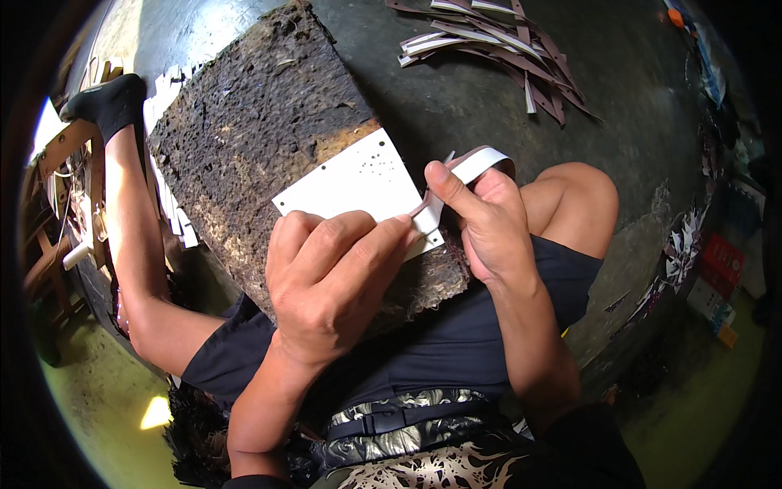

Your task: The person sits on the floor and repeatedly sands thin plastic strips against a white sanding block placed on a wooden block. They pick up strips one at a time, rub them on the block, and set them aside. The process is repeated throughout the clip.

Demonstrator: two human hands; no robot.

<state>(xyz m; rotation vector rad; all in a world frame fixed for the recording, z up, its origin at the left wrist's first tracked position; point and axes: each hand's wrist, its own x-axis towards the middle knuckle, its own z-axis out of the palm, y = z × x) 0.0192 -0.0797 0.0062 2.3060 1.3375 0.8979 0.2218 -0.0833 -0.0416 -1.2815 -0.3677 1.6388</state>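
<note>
A narrow strip [481,165], white on one face and brown on the other, curls between my hands. My left hand [326,265] pinches its lower end at the near right edge of a white plate [350,181]. My right hand [493,220] is closed round the strip with the thumb raised, and the rest loops over the fingers. A small pointed tip [450,156] shows beside that thumb; what it belongs to is hidden. The plate, with dark holes near its edges and a cluster of dots, lies on a rough, worn, dark board [252,106].
Many brown and white strips [497,49] lie in a loose pile on the dark floor beyond the board. White slats [167,183] lie along the board's left side, near a wooden frame [61,220]. Scraps [684,244] and a red packet [721,265] are at the far right.
</note>
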